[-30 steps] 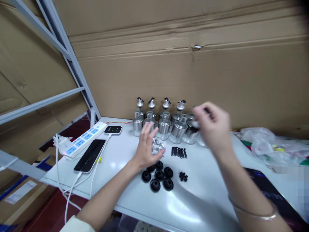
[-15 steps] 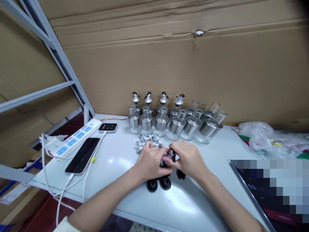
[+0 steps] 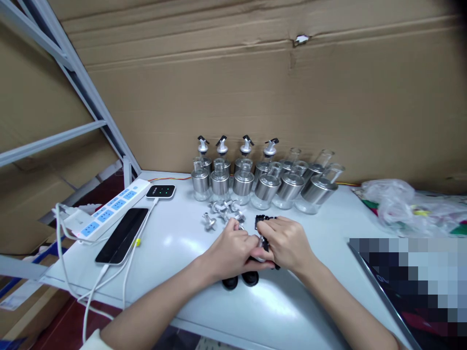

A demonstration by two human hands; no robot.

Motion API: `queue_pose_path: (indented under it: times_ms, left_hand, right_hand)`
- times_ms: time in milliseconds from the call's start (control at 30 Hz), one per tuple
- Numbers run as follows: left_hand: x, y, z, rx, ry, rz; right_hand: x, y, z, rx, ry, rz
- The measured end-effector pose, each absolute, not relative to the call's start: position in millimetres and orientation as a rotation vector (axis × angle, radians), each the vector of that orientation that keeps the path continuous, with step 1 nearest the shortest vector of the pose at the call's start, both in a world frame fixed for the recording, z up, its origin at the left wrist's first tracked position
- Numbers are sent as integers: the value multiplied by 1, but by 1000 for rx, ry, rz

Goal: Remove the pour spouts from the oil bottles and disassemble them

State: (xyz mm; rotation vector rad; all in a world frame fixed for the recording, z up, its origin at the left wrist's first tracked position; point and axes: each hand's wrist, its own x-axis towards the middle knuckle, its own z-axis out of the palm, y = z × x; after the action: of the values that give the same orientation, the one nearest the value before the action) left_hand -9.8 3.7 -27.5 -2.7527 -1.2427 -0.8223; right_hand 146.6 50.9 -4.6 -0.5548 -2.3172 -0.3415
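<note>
My left hand (image 3: 235, 248) is closed around a silver bottle pourer (image 3: 261, 241), mostly hidden by the fingers. My right hand (image 3: 290, 243) meets it and pinches a small black part (image 3: 265, 247) against the pourer; its exact shape is covered. Several loose silver pourer pieces (image 3: 209, 222) lie just beyond my left hand. Small black parts (image 3: 261, 220) sit in a cluster behind my right hand. In front of my hands are two round black pieces (image 3: 250, 278), partly covered by the left hand.
Several glass bottles with steel sleeves (image 3: 243, 182) stand along the cardboard wall (image 3: 219, 97); some back ones carry silver pourers with black levers (image 3: 246, 144). At left are a power strip (image 3: 109, 211), a phone (image 3: 122, 236) and white cables. Plastic bags (image 3: 397, 204) and a dark screen (image 3: 386, 287) are at right.
My hands have shifted slightly to the right and turned against each other around the pourer. The black cluster behind the right hand is now uncovered, while the round black pieces are more covered.
</note>
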Motion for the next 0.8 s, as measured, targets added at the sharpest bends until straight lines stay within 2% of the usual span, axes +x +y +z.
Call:
queue_pose_path:
  times_ms: [267, 433, 567, 667, 800]
  left_hand:
    - [-5, -1, -28, -2754, -1220, -813]
    - [-14, 4, -23, -2667, -1103, -739]
    - [-25, 7, -15, -2586, -1133, -830]
    - [-30, 8, -9, -2477, -1136, -931]
    - [-33, 11, -8, -2403, -1120, -1005]
  right_hand:
    - [149, 51, -7, -517, -2293, -216]
    - [146, 46, -11, -723, -2180, 355]
    - [147, 50, -8, -959, -2010, 601]
    - [157, 66, -6, -1126, -1849, 609]
    - [178, 92, -13, -1370, -1907, 545]
